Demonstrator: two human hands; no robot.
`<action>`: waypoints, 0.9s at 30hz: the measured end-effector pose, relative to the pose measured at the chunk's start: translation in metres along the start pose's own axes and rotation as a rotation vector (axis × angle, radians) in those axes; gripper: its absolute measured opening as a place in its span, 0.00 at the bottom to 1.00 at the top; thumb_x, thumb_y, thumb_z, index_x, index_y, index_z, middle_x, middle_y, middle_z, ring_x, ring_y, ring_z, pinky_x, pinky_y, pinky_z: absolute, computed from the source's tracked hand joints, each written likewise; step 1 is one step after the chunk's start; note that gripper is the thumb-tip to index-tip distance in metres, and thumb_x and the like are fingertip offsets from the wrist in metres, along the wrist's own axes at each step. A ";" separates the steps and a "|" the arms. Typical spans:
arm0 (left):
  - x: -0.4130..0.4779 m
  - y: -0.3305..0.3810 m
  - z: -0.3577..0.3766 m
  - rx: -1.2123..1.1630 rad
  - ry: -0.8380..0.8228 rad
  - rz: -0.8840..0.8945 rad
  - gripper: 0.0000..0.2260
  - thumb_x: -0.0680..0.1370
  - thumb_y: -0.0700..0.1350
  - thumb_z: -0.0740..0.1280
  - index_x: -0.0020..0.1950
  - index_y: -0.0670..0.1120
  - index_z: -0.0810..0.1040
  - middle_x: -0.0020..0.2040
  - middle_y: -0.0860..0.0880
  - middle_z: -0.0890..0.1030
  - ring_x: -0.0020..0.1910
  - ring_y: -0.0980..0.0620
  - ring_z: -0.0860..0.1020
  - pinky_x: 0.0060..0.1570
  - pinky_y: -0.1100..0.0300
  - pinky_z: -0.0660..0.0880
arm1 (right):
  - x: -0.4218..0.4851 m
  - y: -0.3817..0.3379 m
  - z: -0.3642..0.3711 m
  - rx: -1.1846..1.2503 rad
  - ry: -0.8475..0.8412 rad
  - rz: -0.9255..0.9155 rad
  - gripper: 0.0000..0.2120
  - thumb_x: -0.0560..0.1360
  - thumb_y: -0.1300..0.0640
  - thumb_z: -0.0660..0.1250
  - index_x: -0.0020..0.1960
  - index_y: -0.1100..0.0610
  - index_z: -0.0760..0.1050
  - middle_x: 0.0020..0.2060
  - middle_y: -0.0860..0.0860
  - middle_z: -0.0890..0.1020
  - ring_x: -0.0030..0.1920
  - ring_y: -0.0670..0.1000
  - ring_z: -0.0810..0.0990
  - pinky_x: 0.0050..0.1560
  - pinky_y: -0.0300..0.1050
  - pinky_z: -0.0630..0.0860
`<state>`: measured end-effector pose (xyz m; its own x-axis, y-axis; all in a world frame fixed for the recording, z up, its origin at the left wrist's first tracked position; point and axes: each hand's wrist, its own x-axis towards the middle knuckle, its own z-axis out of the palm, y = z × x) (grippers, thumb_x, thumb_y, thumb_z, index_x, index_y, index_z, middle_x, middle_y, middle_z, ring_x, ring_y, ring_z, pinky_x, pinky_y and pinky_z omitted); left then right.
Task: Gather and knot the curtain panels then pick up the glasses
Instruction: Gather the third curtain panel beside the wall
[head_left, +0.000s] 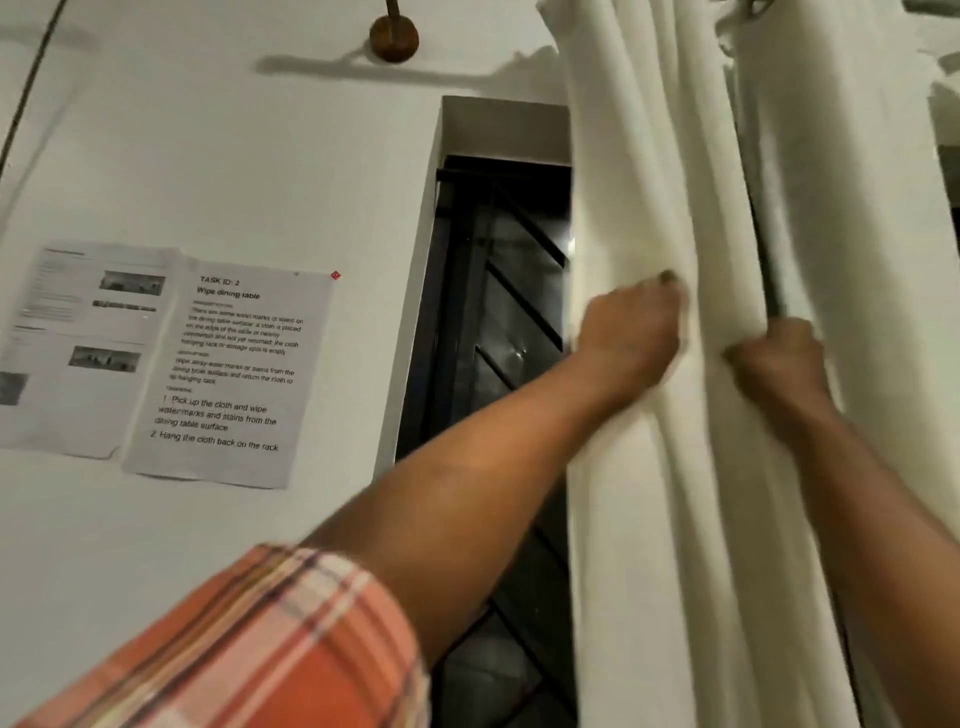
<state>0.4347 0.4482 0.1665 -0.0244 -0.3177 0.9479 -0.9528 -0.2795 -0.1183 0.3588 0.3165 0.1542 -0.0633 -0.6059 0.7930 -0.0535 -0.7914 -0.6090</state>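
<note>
Two cream curtain panels hang at the right of the head view, in front of a dark window. My left hand (631, 332) grips the left edge of the left curtain panel (639, 182), bunching its folds. My right hand (779, 358) is closed on the fabric where the left panel meets the right curtain panel (841, 208). Both arms reach up from the lower edge of the frame. No glasses are in view.
The dark window (498, 312) with a diagonal metal grille is set in a recess left of the curtains. Printed task sheets (171, 358) are stuck to the white wall at left. A round wooden rod bracket (394, 37) sits high on the wall.
</note>
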 end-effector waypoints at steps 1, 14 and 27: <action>-0.014 -0.029 0.001 0.004 -0.011 -0.087 0.17 0.78 0.40 0.56 0.68 0.44 0.67 0.57 0.43 0.78 0.54 0.39 0.77 0.43 0.53 0.68 | -0.007 -0.008 0.005 0.007 -0.028 0.023 0.20 0.68 0.55 0.62 0.58 0.61 0.74 0.53 0.63 0.79 0.52 0.63 0.79 0.52 0.54 0.78; -0.078 -0.219 -0.106 -0.202 0.184 -0.505 0.19 0.69 0.48 0.59 0.53 0.38 0.77 0.53 0.35 0.79 0.53 0.37 0.78 0.45 0.52 0.74 | -0.140 -0.240 0.172 0.137 -0.408 -0.414 0.14 0.79 0.59 0.57 0.63 0.58 0.71 0.59 0.57 0.77 0.60 0.60 0.76 0.55 0.49 0.72; -0.095 -0.208 -0.112 -0.225 0.197 -0.572 0.12 0.73 0.44 0.64 0.55 0.46 0.74 0.48 0.47 0.78 0.50 0.43 0.76 0.44 0.55 0.69 | -0.114 -0.134 0.149 0.270 -0.512 -0.260 0.22 0.81 0.46 0.54 0.69 0.58 0.68 0.65 0.56 0.75 0.65 0.59 0.72 0.64 0.51 0.69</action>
<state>0.6011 0.6379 0.1344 0.4719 0.0032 0.8817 -0.8713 -0.1515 0.4669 0.5219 0.4795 0.1475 0.4058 -0.3000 0.8633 0.2545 -0.8701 -0.4220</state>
